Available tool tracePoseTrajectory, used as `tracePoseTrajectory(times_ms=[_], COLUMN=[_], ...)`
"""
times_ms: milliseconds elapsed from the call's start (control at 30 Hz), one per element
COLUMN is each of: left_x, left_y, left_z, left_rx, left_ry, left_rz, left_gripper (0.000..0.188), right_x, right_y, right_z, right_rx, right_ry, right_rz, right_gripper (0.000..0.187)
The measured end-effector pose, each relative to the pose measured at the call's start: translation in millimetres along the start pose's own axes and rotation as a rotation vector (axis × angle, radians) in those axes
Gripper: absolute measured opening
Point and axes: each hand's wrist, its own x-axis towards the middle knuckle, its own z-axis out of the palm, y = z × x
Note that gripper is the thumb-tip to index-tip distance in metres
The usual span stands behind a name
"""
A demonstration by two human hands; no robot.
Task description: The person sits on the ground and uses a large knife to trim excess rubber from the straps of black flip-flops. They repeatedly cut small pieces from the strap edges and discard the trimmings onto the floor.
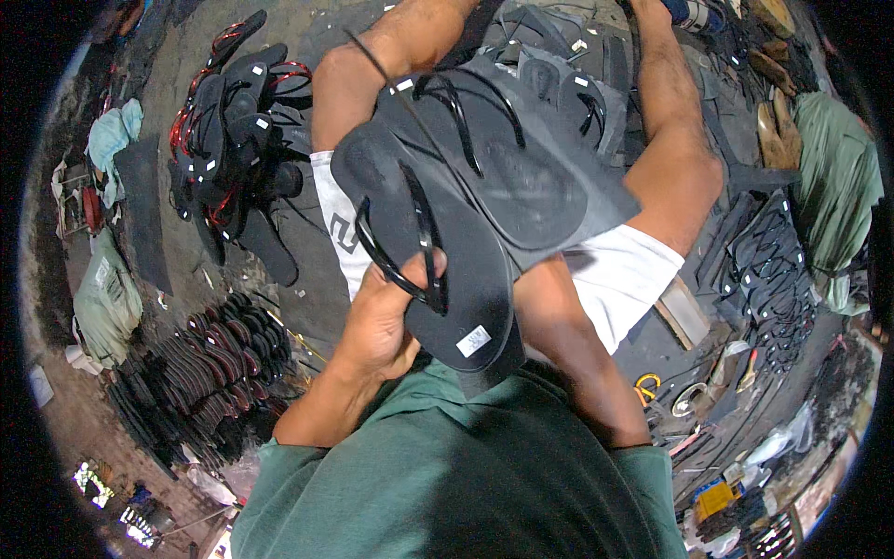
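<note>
Two held flip-flops, two green bundles, one light-blue cloth.

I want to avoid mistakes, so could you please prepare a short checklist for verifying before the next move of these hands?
1. Left hand holds the near sandal: ok, its thumb is at the black strap.
2. Right hand's grip: cannot tell; the right forearm shows, but the sandals hide the fingers.
3. White label on the near sandal: ok, present.
4. Far sandal uncrossed in this view: not ok, a thin dark strip runs across it.
5. Far sandal separate from the grey sheet: cannot tell.
</note>
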Motion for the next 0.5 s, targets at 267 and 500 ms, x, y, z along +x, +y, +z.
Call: tracePoseTrajectory(times_ms=[267,500], left_x=[-8.2,-13.8], left_y=[-3.3,0.4], left_z=[-13.2,-15.1], left_rx=[0.026,-0.009], left_ry=[0.013,-0.082], left_rz=[-0.031,0.016], left_gripper=[0.02,0.025], right_x=[30.2,80.2], right_y=[21.3,13.6], right_z=[39.1,49.1], right_rx=[0.104,0.029], right_ry=[-0.018,-0.037], right_rz=[0.044,0.021], right_gripper=[0.024,0.028])
